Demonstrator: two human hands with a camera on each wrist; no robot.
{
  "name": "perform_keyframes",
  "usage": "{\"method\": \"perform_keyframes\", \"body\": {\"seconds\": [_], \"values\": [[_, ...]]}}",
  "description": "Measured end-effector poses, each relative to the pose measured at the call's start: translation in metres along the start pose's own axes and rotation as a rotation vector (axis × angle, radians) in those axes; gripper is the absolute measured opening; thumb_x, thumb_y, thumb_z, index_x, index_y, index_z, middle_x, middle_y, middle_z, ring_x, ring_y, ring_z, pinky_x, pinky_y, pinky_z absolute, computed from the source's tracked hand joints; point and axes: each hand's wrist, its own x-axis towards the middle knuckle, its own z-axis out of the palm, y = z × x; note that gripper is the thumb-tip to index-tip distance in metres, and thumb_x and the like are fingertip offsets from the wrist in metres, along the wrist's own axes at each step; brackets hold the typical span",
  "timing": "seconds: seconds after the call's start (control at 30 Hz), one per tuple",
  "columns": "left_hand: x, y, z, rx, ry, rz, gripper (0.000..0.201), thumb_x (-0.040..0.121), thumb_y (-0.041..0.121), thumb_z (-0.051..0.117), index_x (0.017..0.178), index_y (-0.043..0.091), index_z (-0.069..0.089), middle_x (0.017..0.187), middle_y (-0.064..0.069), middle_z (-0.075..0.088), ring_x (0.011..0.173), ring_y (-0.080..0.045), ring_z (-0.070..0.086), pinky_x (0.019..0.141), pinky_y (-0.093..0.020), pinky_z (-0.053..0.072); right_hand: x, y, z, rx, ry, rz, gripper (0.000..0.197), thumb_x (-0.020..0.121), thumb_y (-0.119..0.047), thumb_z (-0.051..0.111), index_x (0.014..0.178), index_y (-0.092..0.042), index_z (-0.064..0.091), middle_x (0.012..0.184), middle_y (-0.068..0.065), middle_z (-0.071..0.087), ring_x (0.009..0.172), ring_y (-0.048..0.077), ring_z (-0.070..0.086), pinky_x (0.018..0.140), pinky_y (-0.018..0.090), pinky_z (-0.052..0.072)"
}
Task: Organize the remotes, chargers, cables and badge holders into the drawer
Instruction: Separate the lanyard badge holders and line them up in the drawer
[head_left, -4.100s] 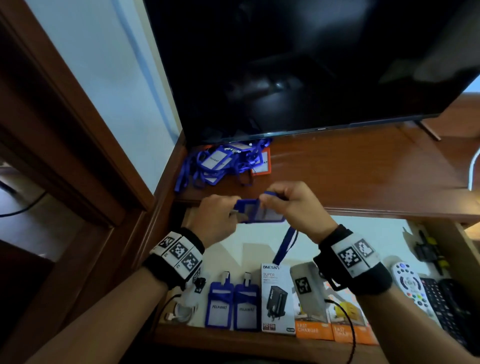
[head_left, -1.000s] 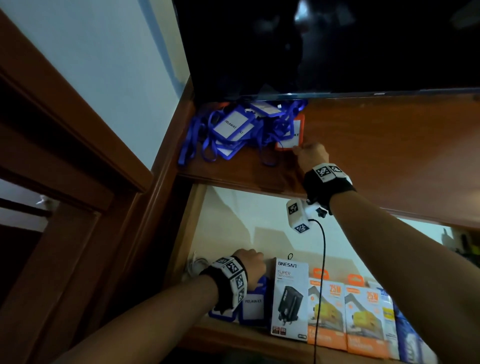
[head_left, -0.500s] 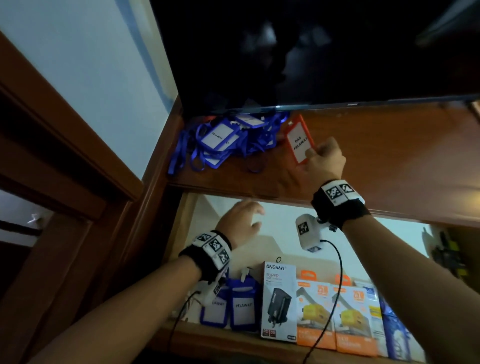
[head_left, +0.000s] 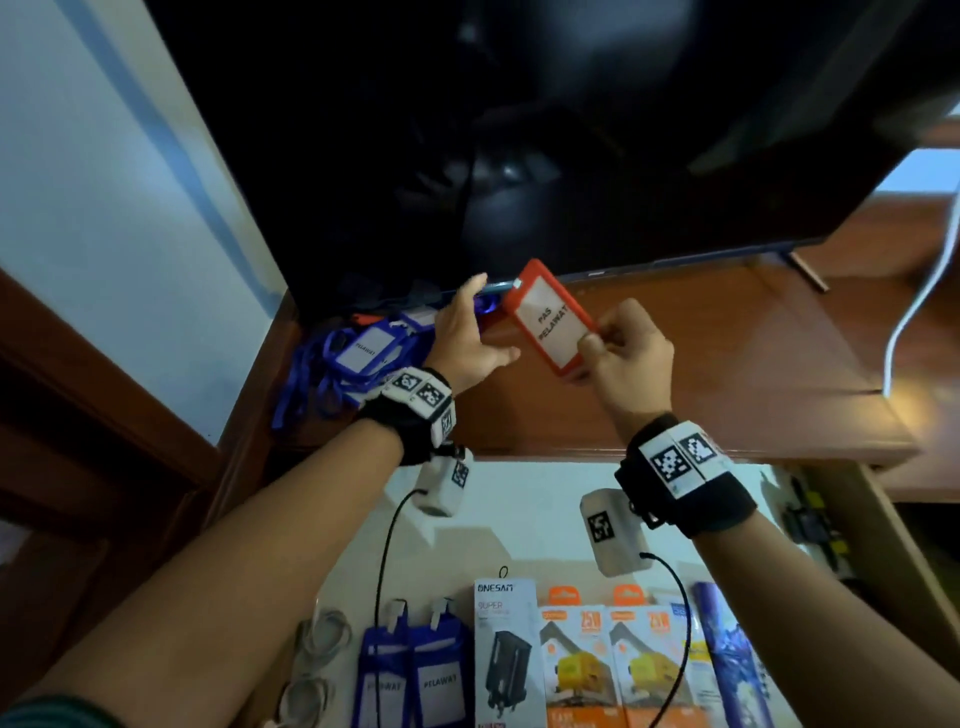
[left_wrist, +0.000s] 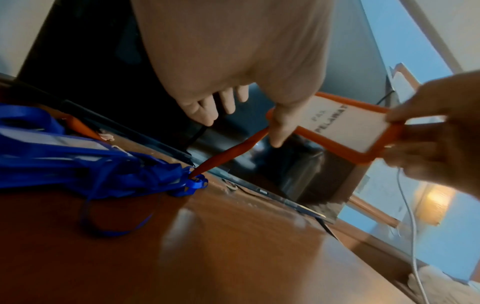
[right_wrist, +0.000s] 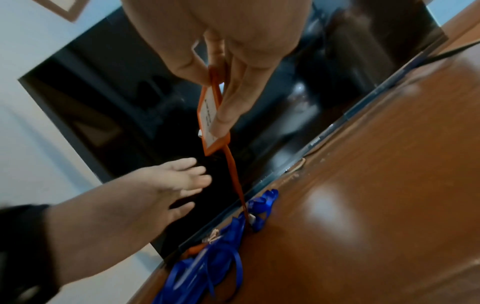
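Head view: our right hand pinches the orange badge holder; its lanyard runs left into the blue pile at the cabinet top's back-left corner; left hand, fingers spread, is nearer.

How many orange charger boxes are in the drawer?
2: the orange charger boxes stand side by side in the front row, one next to the white charger box, the other right of it. More may lie out of frame.
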Motion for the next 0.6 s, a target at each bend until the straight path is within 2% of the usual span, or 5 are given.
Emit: {"method": "perform_keyframes", "body": {"seconds": [0.07, 0.13, 0.27, 0.43, 0.6], "values": [[0.017, 0.004, 0.007, -0.111, -0.092, -0.041, 0.096, 0.067, 0.017, 0.081, 0.143, 0.035, 0.024, 0.140, 0.010, 0.044, 0.137, -0.018, 0.029, 0.114, -0.040, 0.026, 0.001, -0.008, -0.011, 0.032, 0.010, -0.023, 0.030, 0.085, 0.000, 0.057, 0.070, -0.020, 0.040, 0.089, 0.014, 0.065, 0.067, 0.024, 0.070, 0.043, 0.034, 0.055], [0.027, 0.003, 0.015, -0.039, -0.125, -0.085, 0.072, 0.071, 0.018, 0.079, 0.125, 0.045, 0.040, 0.121, 0.013, 0.056, 0.131, -0.017, 0.038, 0.111, -0.038, 0.031, 0.002, -0.018, -0.025, 0.086, 0.038, -0.025, 0.029, 0.085, 0.002, 0.054, 0.070, -0.018, 0.040, 0.087, 0.013, 0.065, 0.062, 0.023, 0.071, 0.043, 0.035, 0.055], [0.033, -0.011, 0.027, 0.274, -0.094, -0.088, 0.013, 0.082, 0.032, 0.066, 0.094, 0.037, 0.064, 0.103, -0.001, 0.068, 0.117, -0.026, 0.051, 0.101, -0.039, 0.043, 0.008, -0.026, -0.062, 0.218, 0.126, 0.030, 0.021, 0.087, 0.003, 0.051, 0.074, -0.011, 0.040, 0.083, 0.018, 0.065, 0.055, 0.027, 0.069, 0.042, 0.036, 0.054], [0.036, -0.035, 0.026, 0.573, -0.050, -0.092, 0.028, 0.091, 0.038, 0.055, 0.097, 0.014, 0.069, 0.097, -0.017, 0.068, 0.101, -0.036, 0.059, 0.080, -0.037, 0.048, 0.009, -0.021, -0.109, 0.356, 0.264, 0.075, 0.016, 0.087, 0.005, 0.045, 0.079, -0.009, 0.040, 0.081, 0.023, 0.065, 0.052, 0.036, 0.066, 0.041, 0.035, 0.052], [0.045, -0.029, 0.014, 0.434, 0.058, -0.176, 0.034, 0.092, 0.039, 0.051, 0.082, 0.014, 0.071, 0.091, -0.012, 0.071, 0.091, -0.032, 0.065, 0.075, -0.033, 0.050, 0.004, -0.001, -0.137, 0.351, 0.349, 0.173, 0.023, 0.088, 0.003, 0.047, 0.075, -0.014, 0.040, 0.085, 0.015, 0.066, 0.060, 0.033, 0.069, 0.054, 0.046, 0.056]]}}
